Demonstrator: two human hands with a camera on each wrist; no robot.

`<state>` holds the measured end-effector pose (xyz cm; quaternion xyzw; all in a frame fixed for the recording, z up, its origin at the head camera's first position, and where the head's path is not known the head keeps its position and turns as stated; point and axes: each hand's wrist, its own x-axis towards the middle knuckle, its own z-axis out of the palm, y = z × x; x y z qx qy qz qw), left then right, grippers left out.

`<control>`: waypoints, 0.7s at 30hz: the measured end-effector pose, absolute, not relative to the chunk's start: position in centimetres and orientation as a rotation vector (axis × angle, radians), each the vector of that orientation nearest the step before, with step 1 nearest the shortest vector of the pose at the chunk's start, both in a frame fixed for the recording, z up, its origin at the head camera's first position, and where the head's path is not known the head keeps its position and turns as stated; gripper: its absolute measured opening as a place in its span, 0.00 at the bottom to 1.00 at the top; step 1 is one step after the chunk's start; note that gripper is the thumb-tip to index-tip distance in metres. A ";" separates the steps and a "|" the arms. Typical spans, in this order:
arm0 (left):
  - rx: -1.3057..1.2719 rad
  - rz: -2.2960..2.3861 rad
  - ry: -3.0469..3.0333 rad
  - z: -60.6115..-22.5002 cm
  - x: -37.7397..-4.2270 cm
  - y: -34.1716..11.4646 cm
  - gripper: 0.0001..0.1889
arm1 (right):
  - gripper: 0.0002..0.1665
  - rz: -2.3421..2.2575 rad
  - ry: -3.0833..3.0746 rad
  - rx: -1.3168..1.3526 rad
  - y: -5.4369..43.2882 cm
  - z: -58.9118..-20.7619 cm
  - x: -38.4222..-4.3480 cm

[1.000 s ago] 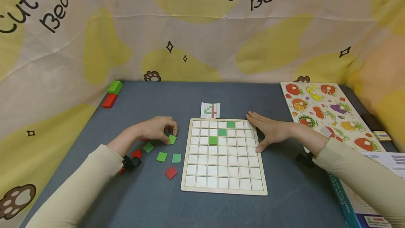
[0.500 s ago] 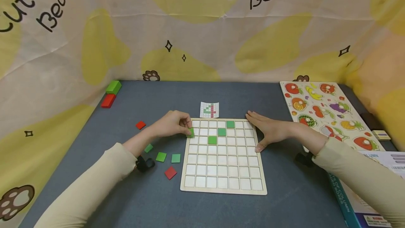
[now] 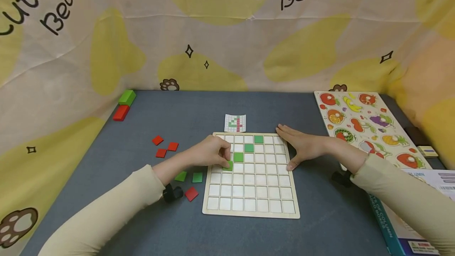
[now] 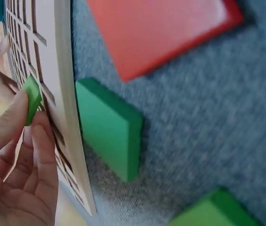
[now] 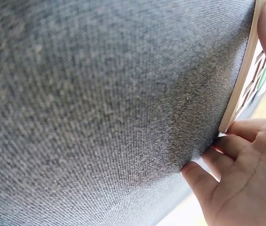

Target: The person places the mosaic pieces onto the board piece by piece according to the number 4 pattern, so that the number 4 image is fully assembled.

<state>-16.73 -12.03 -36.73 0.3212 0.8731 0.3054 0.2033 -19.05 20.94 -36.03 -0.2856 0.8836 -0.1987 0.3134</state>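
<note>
My left hand point(image 3: 210, 151) pinches a green square tile point(image 4: 31, 96) between thumb and fingers, low over the left part of a wooden grid board point(image 3: 250, 205). That tile overlaps a cell in the fourth row, diagonally below a green tile point(image 3: 238, 157) lying in the grid. Two more green tiles, an upper one point(image 3: 258, 140) and a middle one point(image 3: 249, 148), continue the diagonal up to the right. At the board's upper right edge rests my right hand point(image 3: 307, 147), thumb and fingers spread along the frame. A small printed pattern card point(image 3: 235, 123) touches the far edge.
Loose left of the board lie green tiles point(image 3: 197, 177) and several red tiles point(image 3: 191, 194). A green block point(image 3: 127, 97) and a red block point(image 3: 121, 113) sit at the far left. On the right are a fruit puzzle board point(image 3: 359, 117) and a box point(image 3: 385, 224).
My left hand has taken a green tile from the table and carried it rightward onto the board, uncovering red tiles at the left. The right hand stays in place.
</note>
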 end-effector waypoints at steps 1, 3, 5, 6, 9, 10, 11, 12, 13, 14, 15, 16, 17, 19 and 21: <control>0.905 0.848 2.436 -36.8 -16.7 -12.0 0.10 | 0.76 -0.524 2.328 -0.755 20.9 -36.0 -19.0; 0.915 0.844 2.435 -36.8 -16.6 -12.0 0.11 | 0.76 -0.524 2.327 -0.757 20.9 -36.0 -19.0; 0.925 0.841 2.441 -36.9 -16.6 -11.9 0.11 | 0.76 -0.524 2.328 -0.760 20.9 -36.0 -19.0; 0.932 0.833 2.450 -36.9 -16.6 -11.9 0.11 | 0.76 -0.524 2.328 -0.760 20.9 -36.0 -19.0; 0.948 0.791 2.480 -36.9 -16.6 -11.9 0.10 | 0.76 -0.523 2.329 -0.762 20.9 -36.0 -19.0; 0.953 0.778 2.485 -36.9 -16.5 -11.9 0.09 | 0.76 -0.524 2.328 -0.762 20.9 -36.0 -19.0; 0.967 0.761 2.491 -36.8 -16.5 -12.0 0.07 | 0.76 -0.525 2.327 -0.763 20.9 -36.0 -19.0; 0.971 0.751 2.497 -36.7 -16.5 -12.1 0.06 | 0.76 -0.525 2.326 -0.763 20.9 -36.0 -19.0; 0.982 0.746 2.501 -36.6 -16.5 -12.3 0.04 | 0.76 -0.525 2.326 -0.762 20.9 -36.0 -19.0; 0.990 0.748 2.502 -36.5 -16.5 -12.6 0.03 | 0.76 -0.526 2.326 -0.762 20.9 -36.0 -19.0; 0.994 0.754 2.501 -36.4 -16.4 -12.9 0.03 | 0.76 -0.525 2.326 -0.761 20.9 -36.0 -19.0; 0.988 0.766 2.493 -36.3 -16.4 -13.3 0.03 | 0.76 -0.525 2.326 -0.761 20.9 -36.0 -19.0; 0.987 0.777 2.484 -36.3 -16.5 -13.8 0.03 | 0.76 -0.524 2.326 -0.761 20.9 -36.0 -19.0; 0.966 0.802 2.447 -36.2 -16.5 -15.0 0.04 | 0.76 -0.524 2.326 -0.761 20.9 -35.9 -19.0; 0.941 0.802 2.393 -36.1 -16.5 -16.3 0.06 | 0.76 -0.524 2.325 -0.763 20.9 -35.9 -19.0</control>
